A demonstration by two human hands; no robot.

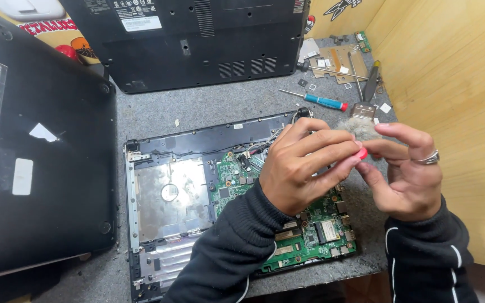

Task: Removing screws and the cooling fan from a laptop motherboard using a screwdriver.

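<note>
Your left hand [304, 165] and right hand [402, 168] pinch one small red piece [361, 153] between fingertips (other fingers spread) above the opened laptop's green board [310, 233]. Two closed laptops [40, 146] lie left and far; one blue screwdriver [315, 100] far right.

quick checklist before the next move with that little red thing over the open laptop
1. Small red object pinched between fingertips of both hands: ok.
2. Left hand has a firm grip on it: cannot tell, fingers cover most of it.
3. Right hand free of other tools: ok, only a ring shows.
4. Green circuit board of the opened laptop exposed: ok.
5. Blue-handled screwdriver within sight on the grey mat: ok.
6. Brush clear of the board: ok, it lies beside the laptop.
</note>
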